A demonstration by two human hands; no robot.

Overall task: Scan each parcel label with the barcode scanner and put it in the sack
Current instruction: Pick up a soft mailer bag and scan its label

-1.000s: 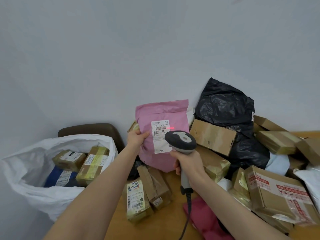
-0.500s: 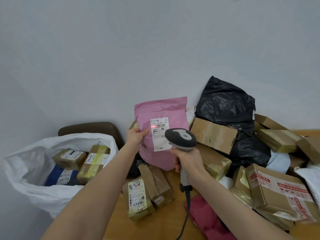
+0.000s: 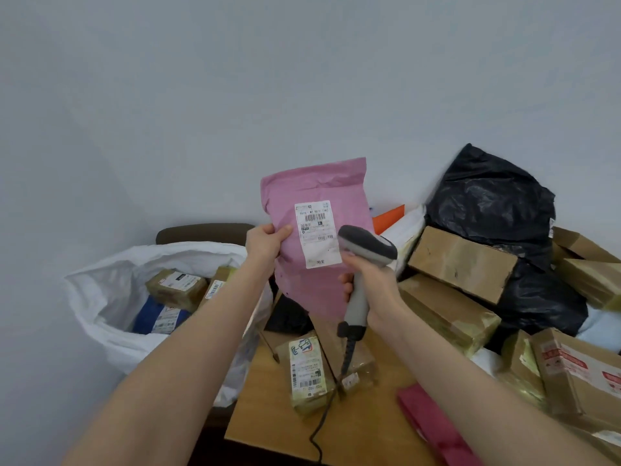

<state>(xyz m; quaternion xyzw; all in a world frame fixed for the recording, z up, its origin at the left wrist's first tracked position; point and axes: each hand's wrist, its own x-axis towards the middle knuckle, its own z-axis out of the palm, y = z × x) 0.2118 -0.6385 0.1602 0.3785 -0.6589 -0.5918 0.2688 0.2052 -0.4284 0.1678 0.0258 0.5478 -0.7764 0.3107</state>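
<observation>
White sack (image 3: 111,297), far left, holds taped boxes. The left hand (image 3: 265,243) pinches the upright pink mailer (image 3: 316,190) by its left edge; just right, the right hand (image 3: 373,284) grips the barcode scanner (image 3: 364,250) beside its label (image 3: 317,233).

pink mailer (image 3: 319,193) | white sack (image 3: 111,297) | grey scanner (image 3: 368,247) | black bag (image 3: 487,203)

Upright pink parcel (image 3: 300,280) faces grey scanner (image 3: 367,247); sack (image 3: 100,290) seemingly part-filled.
</observation>
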